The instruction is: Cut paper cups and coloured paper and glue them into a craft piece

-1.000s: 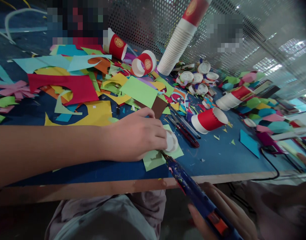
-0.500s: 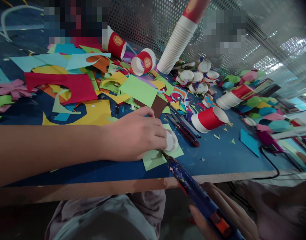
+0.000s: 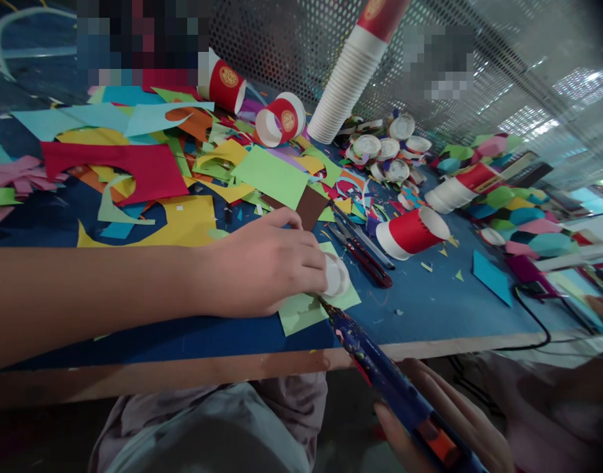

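My left hand (image 3: 262,266) is closed around the side of a small white round paper piece (image 3: 337,274), which looks like a cut-off cup bottom. It is pressed onto a pale green paper sheet (image 3: 301,318) near the table's front edge. In my right hand (image 3: 462,414) is a blue hot glue gun (image 3: 375,351), flecked with bits of paper, with an orange part at its rear. The nozzle points up and left and meets the lower edge of the white piece, beside my left fingertips. My left fingers hide part of that piece.
Cutters (image 3: 363,259) lie just beyond the green sheet, near a red-and-white paper cup (image 3: 414,232). Coloured paper scraps (image 3: 274,176) cover the left and middle. Farther back stand a tall cup stack (image 3: 348,82) and several cut cup bottoms (image 3: 380,150). A black cable (image 3: 538,328) crosses the right edge.
The view has shifted very slightly. Both hands, the glue gun and the white piece hold nearly the same positions as before.
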Action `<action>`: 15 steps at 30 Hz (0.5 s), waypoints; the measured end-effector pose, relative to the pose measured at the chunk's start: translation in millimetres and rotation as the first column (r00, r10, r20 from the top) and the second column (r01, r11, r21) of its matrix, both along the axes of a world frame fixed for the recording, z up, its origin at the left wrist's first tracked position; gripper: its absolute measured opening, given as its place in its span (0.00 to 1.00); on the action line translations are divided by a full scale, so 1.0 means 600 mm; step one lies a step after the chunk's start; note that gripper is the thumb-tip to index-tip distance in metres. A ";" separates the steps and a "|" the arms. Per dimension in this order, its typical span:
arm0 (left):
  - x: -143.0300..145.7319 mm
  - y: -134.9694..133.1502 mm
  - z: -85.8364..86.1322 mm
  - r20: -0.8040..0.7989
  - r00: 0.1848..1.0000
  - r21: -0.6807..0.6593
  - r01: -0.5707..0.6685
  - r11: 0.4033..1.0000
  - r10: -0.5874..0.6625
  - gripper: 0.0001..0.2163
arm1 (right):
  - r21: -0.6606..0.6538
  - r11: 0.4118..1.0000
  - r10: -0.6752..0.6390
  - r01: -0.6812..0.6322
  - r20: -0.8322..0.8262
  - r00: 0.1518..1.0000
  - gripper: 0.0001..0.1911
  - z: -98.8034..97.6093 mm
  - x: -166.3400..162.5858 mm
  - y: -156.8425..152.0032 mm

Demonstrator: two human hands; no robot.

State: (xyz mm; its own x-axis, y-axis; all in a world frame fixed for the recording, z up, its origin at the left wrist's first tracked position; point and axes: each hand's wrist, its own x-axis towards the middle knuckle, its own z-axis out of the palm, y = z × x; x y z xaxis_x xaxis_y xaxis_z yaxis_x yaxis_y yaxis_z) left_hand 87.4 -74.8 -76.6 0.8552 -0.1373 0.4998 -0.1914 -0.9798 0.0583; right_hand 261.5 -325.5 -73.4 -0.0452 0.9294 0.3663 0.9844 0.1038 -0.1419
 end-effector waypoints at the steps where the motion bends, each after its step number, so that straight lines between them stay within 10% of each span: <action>1: 0.000 0.000 0.000 0.001 1.000 0.001 -0.001 1.000 0.001 0.15 | -0.002 1.000 0.004 -0.004 0.009 1.000 0.06 -0.001 0.002 -0.002; 15: 0.003 -0.001 -0.003 0.026 1.000 0.005 0.011 1.000 -0.011 0.16 | 0.077 0.997 -0.005 -0.001 0.075 0.997 0.08 -0.009 0.006 0.000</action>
